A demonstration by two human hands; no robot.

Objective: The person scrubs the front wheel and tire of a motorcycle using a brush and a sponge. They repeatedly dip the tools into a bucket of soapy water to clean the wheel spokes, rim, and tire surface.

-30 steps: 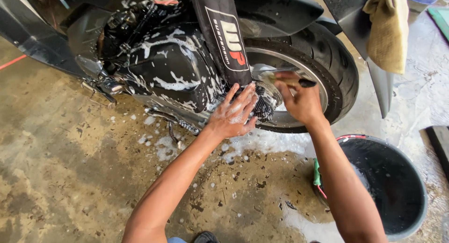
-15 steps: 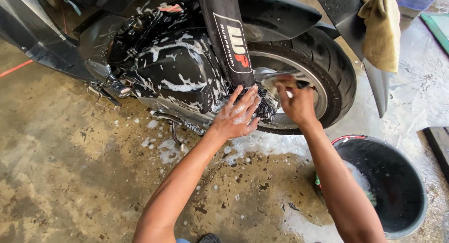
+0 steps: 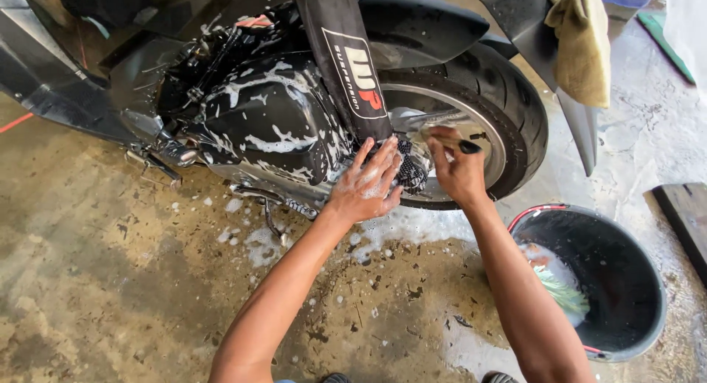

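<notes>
A black motor scooter stands on wet concrete, its engine casing (image 3: 265,125) streaked with soap foam. My left hand (image 3: 368,183), foamy and with fingers spread, presses flat on the casing at the foot of the black shock absorber (image 3: 346,59). My right hand (image 3: 458,173) is at the hub of the rear wheel (image 3: 515,110), fingers closed around a small black object (image 3: 469,146) whose kind I cannot tell. The two hands are a few centimetres apart, and the hub behind them is mostly hidden.
A black bucket (image 3: 641,280) with soapy water and something green in it sits at the lower right, beside my right forearm. A tan cloth (image 3: 582,44) hangs over the scooter's tail. A dark wooden plank (image 3: 688,221) lies at the right edge. Foam flecks dot the floor.
Both hands stay at the hub area. My right hand has dropped slightly lower on the wheel, and my left hand's fingers have shifted a little on the casing.
</notes>
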